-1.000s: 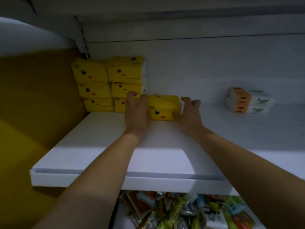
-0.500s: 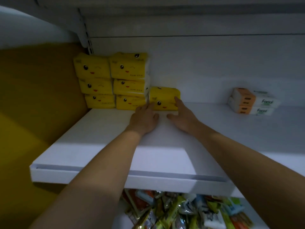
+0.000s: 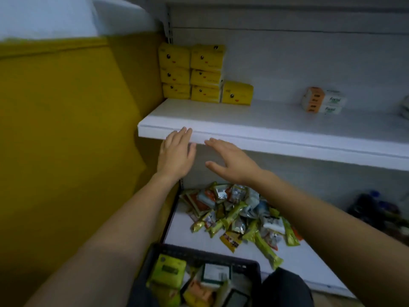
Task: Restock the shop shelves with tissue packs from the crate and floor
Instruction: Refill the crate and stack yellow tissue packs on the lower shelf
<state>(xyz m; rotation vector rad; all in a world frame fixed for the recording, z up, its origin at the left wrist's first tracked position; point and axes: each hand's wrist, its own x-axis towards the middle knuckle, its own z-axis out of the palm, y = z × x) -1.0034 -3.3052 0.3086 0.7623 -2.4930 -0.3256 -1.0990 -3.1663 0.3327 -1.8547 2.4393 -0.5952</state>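
Left hand (image 3: 176,156) and right hand (image 3: 232,161) slack, grip empty, at the shelf (image 3: 287,144) edge; crate (image 3: 199,254) of packs (image 3: 166,271) straight below.

Loose heap of small foil snack sachets (image 3: 234,216), green, orange and silver, lying jumbled. Cluster of dark round-topped items (image 3: 374,211), well right of the heap, too blurred to identify. Mustard-yellow flat wall panel (image 3: 66,129), left side. Pale slotted metal upright (image 3: 168,25), just beside the panel's upper right corner.
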